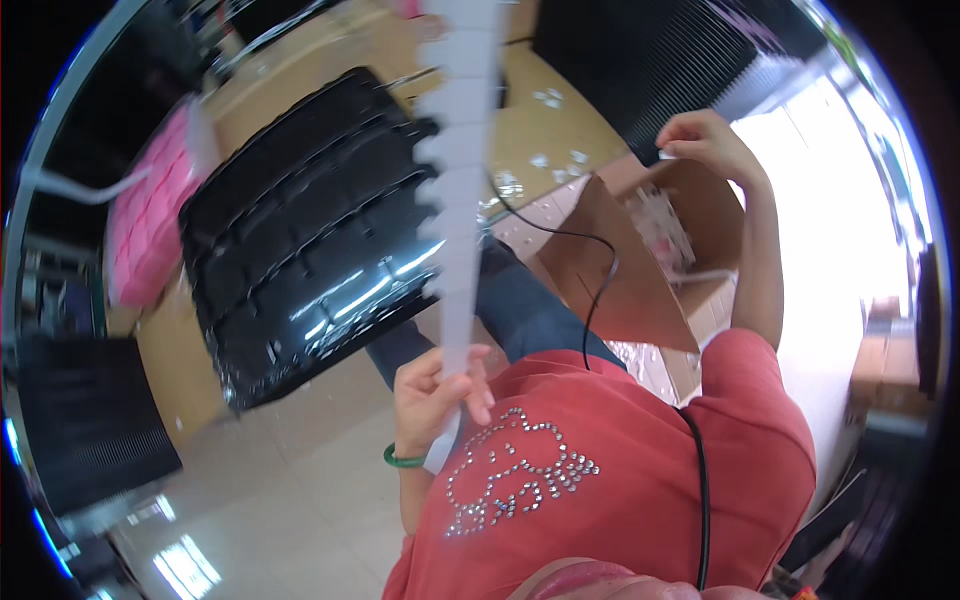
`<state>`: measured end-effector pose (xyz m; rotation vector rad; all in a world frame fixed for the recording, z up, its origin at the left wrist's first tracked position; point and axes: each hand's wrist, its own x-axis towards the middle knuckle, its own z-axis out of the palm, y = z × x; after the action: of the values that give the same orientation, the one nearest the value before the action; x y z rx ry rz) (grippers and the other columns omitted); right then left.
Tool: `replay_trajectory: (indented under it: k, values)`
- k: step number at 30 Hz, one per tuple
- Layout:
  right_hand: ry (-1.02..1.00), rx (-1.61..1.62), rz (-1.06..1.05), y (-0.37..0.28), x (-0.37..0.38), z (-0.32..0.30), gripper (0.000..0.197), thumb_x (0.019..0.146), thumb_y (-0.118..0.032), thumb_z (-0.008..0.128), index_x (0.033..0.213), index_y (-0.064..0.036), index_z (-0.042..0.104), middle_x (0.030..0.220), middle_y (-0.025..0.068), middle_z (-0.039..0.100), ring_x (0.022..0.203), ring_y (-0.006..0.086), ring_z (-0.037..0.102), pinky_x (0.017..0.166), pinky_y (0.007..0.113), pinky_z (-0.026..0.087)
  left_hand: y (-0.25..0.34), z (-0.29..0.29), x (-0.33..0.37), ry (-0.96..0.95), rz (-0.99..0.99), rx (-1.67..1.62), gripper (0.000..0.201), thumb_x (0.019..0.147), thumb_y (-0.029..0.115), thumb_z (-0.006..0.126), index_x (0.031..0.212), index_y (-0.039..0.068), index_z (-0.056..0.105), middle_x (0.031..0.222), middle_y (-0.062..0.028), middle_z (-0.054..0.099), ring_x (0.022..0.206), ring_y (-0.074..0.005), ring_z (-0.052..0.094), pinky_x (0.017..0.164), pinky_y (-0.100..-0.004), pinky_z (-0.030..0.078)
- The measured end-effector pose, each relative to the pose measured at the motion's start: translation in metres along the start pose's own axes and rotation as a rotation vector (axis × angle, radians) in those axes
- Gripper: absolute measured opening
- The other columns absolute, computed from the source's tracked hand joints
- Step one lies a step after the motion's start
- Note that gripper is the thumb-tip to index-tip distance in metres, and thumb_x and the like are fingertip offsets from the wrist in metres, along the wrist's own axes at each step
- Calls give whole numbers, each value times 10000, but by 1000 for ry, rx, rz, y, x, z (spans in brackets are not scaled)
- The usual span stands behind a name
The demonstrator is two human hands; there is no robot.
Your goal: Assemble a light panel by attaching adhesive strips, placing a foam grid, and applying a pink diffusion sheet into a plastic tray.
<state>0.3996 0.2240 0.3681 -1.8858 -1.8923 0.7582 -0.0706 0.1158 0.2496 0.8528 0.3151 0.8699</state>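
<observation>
Where the view begins, nearest the camera: a red top with a rhinestone figure fills the lower middle, a black cable running down its right side.
Left hand: raised in front of the chest, a green bangle on the wrist.
Left fingers: curled together and pinched on a white notched paper strip; the thumb presses it from the near side.
Strip position: it passes through the left fingers, its short lower end hanging down beside the wrist, its long part rising straight to the top edge of the view.
Right hand: stretched out well away from the left hand, over the far rim of an open brown cardboard box.
Right fingers: bent downward and close together; whether they grip anything I cannot tell.
Box contents: small white pieces, blurred.
Beyond the left hand: a glossy black ribbed tray lying tilted on a pale wooden surface, a pink ribbed item to its left.
Farthest: scattered white scraps on the wooden surface and another black ribbed panel at the top.
</observation>
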Motion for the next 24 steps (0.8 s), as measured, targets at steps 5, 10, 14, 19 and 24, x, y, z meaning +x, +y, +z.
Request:
replay_trajectory:
  k: [5, 10, 14, 19, 24]
  values:
    - [-218, 29, 298, 73, -36, 26, 104, 744, -42, 702, 827, 14, 731, 730, 61, 687, 668, 117, 625, 618, 260, 511, -19, 14, 22, 208, 35, 174, 325, 948, 241, 673, 1095, -49, 671, 576, -65, 636, 542, -179, 634, 783, -354, 471]
    - [-157, -286, 474, 152, -54, 62, 139, 707, -5, 641, 808, 21, 732, 774, 154, 714, 688, 232, 685, 642, 359, 546, -22, 11, 32, 162, 64, 124, 322, 926, 238, 699, 1074, -48, 694, 622, -93, 676, 600, -176, 643, 754, -324, 472]
    - [-3, -635, 593, 212, -36, 89, 161, 738, -23, 606, 837, 3, 730, 891, 226, 712, 801, 365, 697, 716, 422, 560, -15, 5, 36, 186, 18, 187, 307, 930, 213, 693, 1081, -55, 690, 648, -104, 685, 620, -185, 659, 758, -316, 492]
    - [410, -464, 333, 116, -25, 75, 169, 812, -120, 678, 941, -35, 748, 961, 188, 719, 873, 353, 696, 764, 421, 550, -4, 12, 49, 232, -175, 216, 248, 943, 90, 651, 1119, -83, 673, 766, -139, 705, 714, -202, 701, 775, -303, 539]
    - [103, 495, -108, -85, -37, 93, 373, 788, -154, 779, 1150, -71, 738, 797, 18, 658, 653, 62, 543, 600, 234, 424, -1, 11, 65, 70, -243, 367, 244, 985, 79, 596, 1170, -64, 666, 813, -99, 717, 874, -159, 689, 825, -298, 537]
